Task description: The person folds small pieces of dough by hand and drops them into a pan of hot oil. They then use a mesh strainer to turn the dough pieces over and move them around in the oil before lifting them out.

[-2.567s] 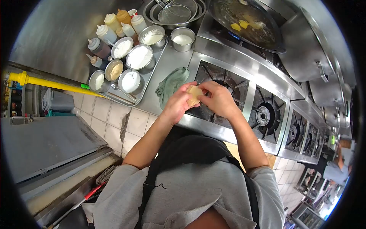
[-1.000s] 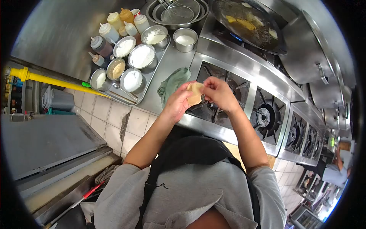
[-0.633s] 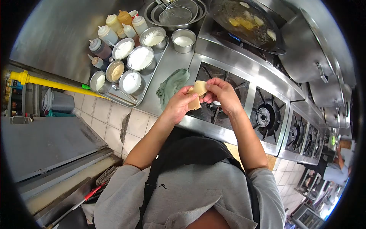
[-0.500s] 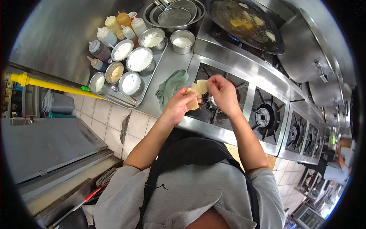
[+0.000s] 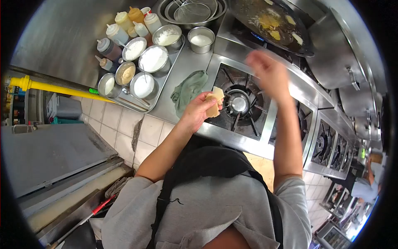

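Note:
A small stack of thin, pale-yellow wonton wrappers (image 5: 213,108) is pinched in my left hand (image 5: 199,110), over the front-left edge of the burner. My right hand (image 5: 269,74) is raised near the lower rim of the wok, smeared by motion, so its fingers do not show clearly. Dark oil fills the wok (image 5: 304,50), with several pale and yellow pieces (image 5: 275,35) floating in it. A blue flame burns under its near side. Beside my left hand, a crumpled green cloth (image 5: 188,91) lies on the steel counter.
At left a metal tray (image 5: 155,97) holds bowls of white powder and several squeeze bottles (image 5: 116,32). Nested bowls with strainers (image 5: 192,12) stand behind. Bare burners (image 5: 239,103) run rightward along the range, with large pots (image 5: 331,58) behind. Another person (image 5: 367,186) is at far right.
My right hand has left the wrappers and moved up and right toward the wok. A yellow piece now shows nearer the wok's front. My left hand keeps hold of the wrappers.

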Motion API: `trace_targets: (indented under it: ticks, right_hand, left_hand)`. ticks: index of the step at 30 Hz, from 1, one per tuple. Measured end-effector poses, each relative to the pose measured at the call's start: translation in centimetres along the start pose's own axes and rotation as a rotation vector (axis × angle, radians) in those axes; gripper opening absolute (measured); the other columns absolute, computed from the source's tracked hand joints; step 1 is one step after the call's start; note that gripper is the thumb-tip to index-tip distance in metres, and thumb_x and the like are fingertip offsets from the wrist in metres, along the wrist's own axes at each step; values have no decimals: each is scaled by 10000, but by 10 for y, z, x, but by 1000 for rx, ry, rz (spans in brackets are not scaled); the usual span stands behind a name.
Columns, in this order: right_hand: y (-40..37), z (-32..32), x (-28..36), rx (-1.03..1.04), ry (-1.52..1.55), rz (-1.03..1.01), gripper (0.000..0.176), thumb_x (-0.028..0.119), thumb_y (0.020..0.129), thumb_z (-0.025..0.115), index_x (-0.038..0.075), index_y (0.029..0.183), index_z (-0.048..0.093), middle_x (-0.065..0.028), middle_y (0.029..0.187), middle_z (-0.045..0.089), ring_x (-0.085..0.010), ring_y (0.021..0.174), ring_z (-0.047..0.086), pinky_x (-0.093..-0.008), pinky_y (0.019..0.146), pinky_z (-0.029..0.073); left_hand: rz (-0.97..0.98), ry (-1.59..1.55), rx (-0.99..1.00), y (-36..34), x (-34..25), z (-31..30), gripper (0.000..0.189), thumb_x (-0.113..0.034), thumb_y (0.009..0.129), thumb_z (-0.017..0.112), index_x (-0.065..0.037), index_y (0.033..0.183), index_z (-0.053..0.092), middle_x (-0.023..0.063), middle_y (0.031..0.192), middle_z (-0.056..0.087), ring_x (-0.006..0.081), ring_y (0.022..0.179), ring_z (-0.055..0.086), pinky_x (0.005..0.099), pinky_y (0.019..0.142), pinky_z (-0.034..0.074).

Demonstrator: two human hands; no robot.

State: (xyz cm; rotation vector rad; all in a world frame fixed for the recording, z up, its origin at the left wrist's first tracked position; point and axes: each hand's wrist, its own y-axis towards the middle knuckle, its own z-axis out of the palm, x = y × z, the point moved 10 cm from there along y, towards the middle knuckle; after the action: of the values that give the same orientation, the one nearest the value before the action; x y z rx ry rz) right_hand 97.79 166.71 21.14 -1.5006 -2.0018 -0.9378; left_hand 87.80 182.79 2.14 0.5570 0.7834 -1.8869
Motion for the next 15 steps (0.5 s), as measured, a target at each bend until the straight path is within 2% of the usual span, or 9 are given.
trace_targets:
  ticks: [2,5,7,10,11,12,13,14,15]
  right_hand:
    - [-30,60,-4,291,-20,59,297,321,862,658,81,1034,691,-138,897,705,-292,809,679,-393,755,525]
    - [-55,103,-16,440,92,110,263,294,857,634,92,1010,700,-169,884,695,-337,836,673,-408,754,524]
    - [-54,103,-16,439,126,143,241,278,856,624,75,961,700,-180,855,687,-345,797,661,-400,730,518]
    - [-19,76,-7,380,42,20,210,244,858,621,56,916,694,-164,787,675,-289,735,666,-378,687,509]
    - [2,47,7,205,118,-79,188,213,857,628,34,871,686,-113,740,668,-213,675,653,-358,633,495]
    - [33,29,-3,88,236,-79,189,203,874,624,32,906,700,-72,732,665,-148,654,637,-338,619,497]
    - [57,3,-9,-8,308,87,261,260,898,630,24,983,701,-65,777,690,-138,630,637,-326,639,508]
    - [81,-19,-5,-62,281,62,376,348,909,622,12,1066,685,-71,816,704,-118,625,642,-301,626,513]
    - [113,-41,-25,-74,-22,161,463,423,903,615,-6,1065,682,-61,848,715,-129,604,640,-296,583,505]
  left_hand:
    - [-11,18,-5,2,1,0,284,-153,955,589,-56,1215,529,101,1106,643,178,921,641,323,801,537]
    - [-10,40,0,3,1,-1,261,-163,959,586,-67,1196,534,99,1085,652,185,918,652,325,802,539]
    - [5,45,16,1,0,1,250,-171,963,584,-72,1188,537,99,1079,655,188,918,655,325,799,540]
    - [-4,13,-15,-2,1,-3,260,-183,972,574,-70,1202,533,111,1087,652,187,918,651,323,789,545]
    - [-17,6,-15,-3,2,-4,264,-184,978,562,-65,1212,530,120,1101,647,189,917,649,328,795,545]
    - [-31,-3,-18,-5,4,-5,268,-185,984,551,-61,1221,527,128,1115,642,191,917,647,334,801,546]
    - [-37,-4,-23,-8,6,-6,268,-185,984,551,-61,1221,527,128,1115,642,191,917,647,334,801,546]
    - [-49,-23,-40,-9,8,-8,271,-178,987,543,-55,1228,523,136,1133,634,194,918,645,339,812,543]
    - [-56,-39,-55,-9,7,-9,275,-171,989,535,-48,1236,520,145,1151,626,197,920,643,345,822,540]
